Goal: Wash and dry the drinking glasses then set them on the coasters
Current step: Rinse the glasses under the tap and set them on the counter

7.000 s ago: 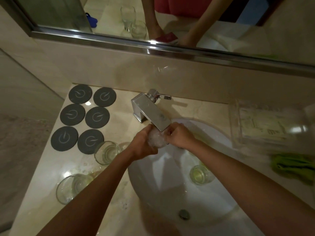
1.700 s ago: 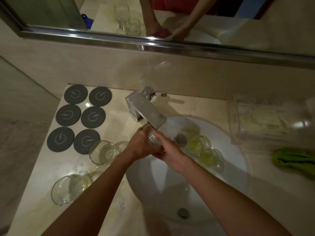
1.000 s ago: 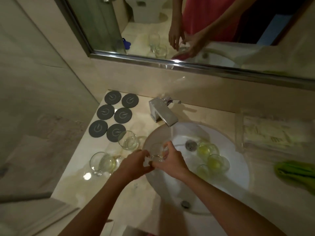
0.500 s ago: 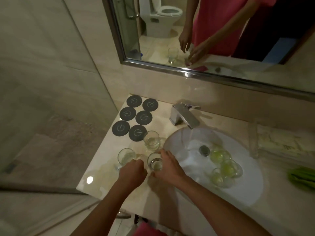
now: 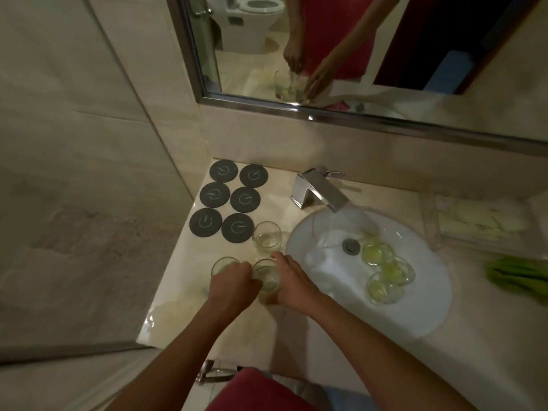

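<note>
Six dark grey round coasters (image 5: 228,200) lie in two columns at the counter's back left, all bare. Just in front of them stands a clear drinking glass (image 5: 267,238). A second glass (image 5: 223,262) stands nearer, partly hidden behind my left hand (image 5: 234,284). Between my hands a third glass (image 5: 267,275) stands upright on the wet counter. My right hand (image 5: 292,280) grips its right side, and my left hand's curled fingers lie against its left side. Three more glasses (image 5: 385,269) lie in the white sink (image 5: 427,310).
A chrome faucet (image 5: 318,191) runs water into the basin. A green cloth (image 5: 522,275) lies at the right edge beside a clear plastic tray (image 5: 480,223). A mirror (image 5: 355,54) spans the wall. The counter's front left corner (image 5: 148,324) is close to my left arm.
My hands carried the glass from under the faucet leftwards and set it on the counter beside the two others. The view has pulled back and swung left.
</note>
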A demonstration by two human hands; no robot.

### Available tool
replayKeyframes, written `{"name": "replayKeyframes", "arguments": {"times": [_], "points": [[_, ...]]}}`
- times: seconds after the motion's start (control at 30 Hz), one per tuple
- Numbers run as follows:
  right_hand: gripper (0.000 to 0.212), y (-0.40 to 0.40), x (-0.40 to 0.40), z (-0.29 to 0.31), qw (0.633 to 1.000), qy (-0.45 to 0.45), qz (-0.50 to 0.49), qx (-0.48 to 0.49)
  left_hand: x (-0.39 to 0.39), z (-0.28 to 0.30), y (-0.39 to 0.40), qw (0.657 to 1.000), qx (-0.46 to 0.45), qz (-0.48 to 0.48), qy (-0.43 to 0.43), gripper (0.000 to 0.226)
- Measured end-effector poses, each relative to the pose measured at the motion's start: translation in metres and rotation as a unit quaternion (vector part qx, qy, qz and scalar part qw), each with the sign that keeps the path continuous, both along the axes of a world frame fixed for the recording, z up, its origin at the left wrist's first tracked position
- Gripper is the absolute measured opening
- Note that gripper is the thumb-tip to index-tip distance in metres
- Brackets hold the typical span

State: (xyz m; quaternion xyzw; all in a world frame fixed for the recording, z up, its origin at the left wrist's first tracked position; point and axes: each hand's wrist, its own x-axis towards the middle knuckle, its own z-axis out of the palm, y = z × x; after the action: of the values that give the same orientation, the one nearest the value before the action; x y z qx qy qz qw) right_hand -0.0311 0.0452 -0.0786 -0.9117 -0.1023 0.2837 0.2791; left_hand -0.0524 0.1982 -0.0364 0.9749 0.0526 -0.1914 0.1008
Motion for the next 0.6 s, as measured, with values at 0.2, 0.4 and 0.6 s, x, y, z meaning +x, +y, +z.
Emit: {"name": "replayKeyframes", "arguments": {"times": [0.2,0.4,0.6], "points": [[0.063,-0.051,0.008,0.009,0.999,-0.016,-0.029,-0.023,0.025,0.011,-0.025,0.997,-0.024,-0.030,-0.068,0.022],[0.050,-0.125,0.011,0.012,0.996,-0.028,-0.050,-0.069,0.041,0.004,-0.092,0.990,-0.076,-0.088,-0.076,0.015],[0.055,-0.200,0.012,0.004,0.992,-0.016,-0.028,-0.121,0.051,-0.025,-0.169,0.988,-0.073,-0.135,-0.027,0.013]]}}
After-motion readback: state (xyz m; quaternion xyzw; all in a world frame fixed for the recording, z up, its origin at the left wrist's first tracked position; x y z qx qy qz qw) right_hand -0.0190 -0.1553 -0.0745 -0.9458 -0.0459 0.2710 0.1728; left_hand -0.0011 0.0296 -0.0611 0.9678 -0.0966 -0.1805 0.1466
